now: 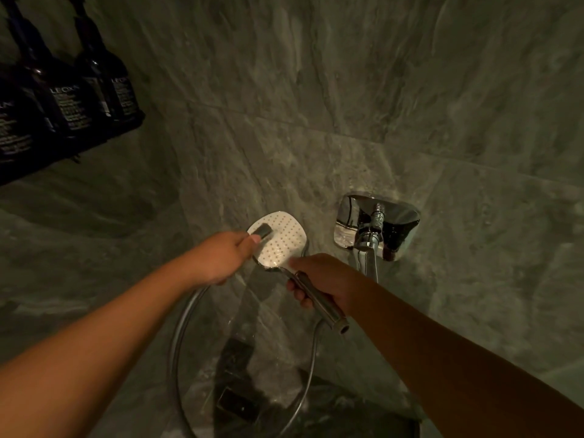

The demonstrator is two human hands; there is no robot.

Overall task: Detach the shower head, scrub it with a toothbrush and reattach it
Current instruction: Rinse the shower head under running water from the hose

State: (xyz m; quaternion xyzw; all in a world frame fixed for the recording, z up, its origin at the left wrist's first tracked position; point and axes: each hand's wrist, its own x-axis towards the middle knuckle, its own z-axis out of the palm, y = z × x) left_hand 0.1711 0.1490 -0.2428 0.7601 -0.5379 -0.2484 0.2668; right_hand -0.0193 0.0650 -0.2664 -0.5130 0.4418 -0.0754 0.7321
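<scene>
1. The hose (180, 330) loops down below both forearms toward the dark floor drain (235, 403).
2. The right hand (319, 279) has its fingers curled round the chrome handle of the shower head (281, 241), which is off its mount and held out in front of the wall; its long axis runs from the handle end at lower right up to the white nozzle face at upper left.
3. The left hand (218, 257) pinches the toothbrush (262, 232), whose head lies on the nozzle face near its upper-left edge.
4. Scrubbing appears to be underway; the brush hand sits just left of the face, so strokes would run rightward across the nozzles.
5. Beyond, the chrome wall bracket (376, 226) waits just right of the head.
6. Dark bottles (63, 99) hang at far left.
</scene>
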